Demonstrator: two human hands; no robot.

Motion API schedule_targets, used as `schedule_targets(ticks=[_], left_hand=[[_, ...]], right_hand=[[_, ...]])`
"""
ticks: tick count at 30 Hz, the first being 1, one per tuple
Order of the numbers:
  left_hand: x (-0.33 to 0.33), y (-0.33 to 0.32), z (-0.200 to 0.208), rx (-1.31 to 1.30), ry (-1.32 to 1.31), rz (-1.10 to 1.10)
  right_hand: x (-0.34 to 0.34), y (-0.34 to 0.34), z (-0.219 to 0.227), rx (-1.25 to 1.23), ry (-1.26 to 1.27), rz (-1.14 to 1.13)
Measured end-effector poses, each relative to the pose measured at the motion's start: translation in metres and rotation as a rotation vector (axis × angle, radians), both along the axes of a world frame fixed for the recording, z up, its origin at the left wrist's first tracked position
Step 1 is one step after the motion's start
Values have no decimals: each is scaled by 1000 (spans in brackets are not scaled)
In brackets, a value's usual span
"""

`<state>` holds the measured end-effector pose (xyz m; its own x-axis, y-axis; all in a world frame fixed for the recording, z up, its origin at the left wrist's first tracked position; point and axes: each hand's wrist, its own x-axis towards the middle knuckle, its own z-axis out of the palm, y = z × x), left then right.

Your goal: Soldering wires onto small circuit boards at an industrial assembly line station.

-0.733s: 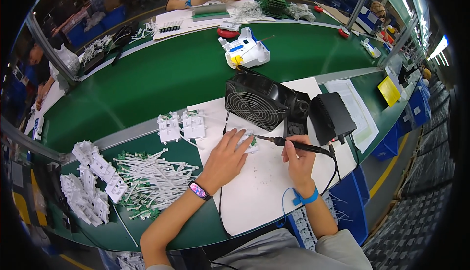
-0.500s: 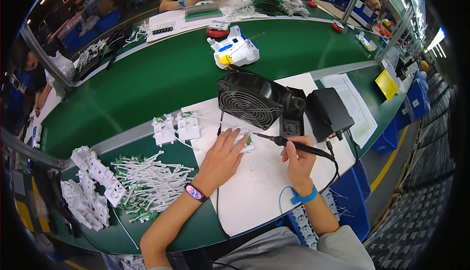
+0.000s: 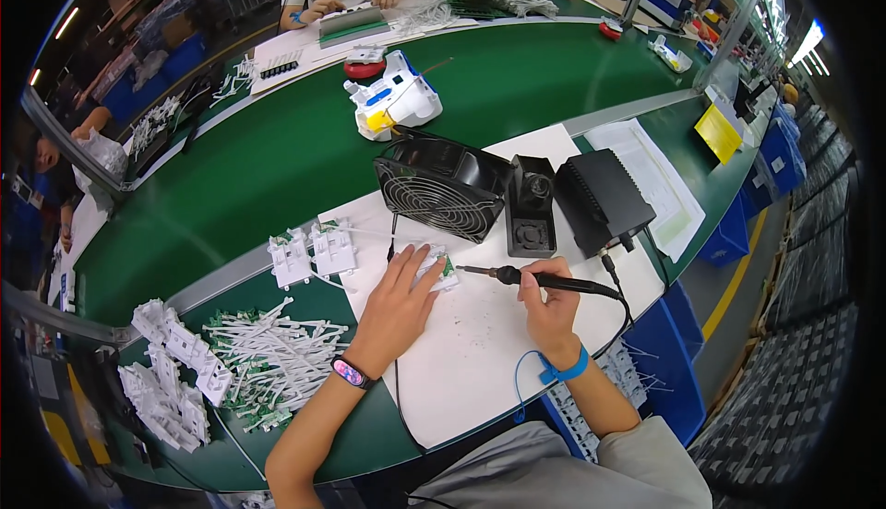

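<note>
Soldering iron (image 3: pixel 508 275), pinched in my right fingers (image 3: pixel 529 291), aims nine o'clock; slipping could burn my left fingers (image 3: pixel 401 269), spread over white housing (image 3: pixel 447 283).

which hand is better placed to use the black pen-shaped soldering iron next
Likely the right hand: it grips the black soldering iron, aimed at the small green circuit board, while the left hand rests on the white plastic housing.
</note>
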<state>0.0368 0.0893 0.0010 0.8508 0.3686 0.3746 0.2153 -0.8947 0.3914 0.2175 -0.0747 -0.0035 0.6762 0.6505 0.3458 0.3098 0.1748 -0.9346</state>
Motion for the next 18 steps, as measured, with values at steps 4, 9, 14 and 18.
schedule_targets(ticks=[4, 9, 14, 18], left_hand=[[1, -1, 0, -18, -10, 4], [2, -1, 3, 9, -9, 10], [2, -1, 2, 13, -17, 11], [1, 0, 1, 12, -20, 8]], right_hand=[[1, -1, -2, -29, -27, 25], [1, 0, -1, -40, -26, 48], [-1, 2, 0, -2, 18, 47], [0, -2, -4, -12, -49, 31]])
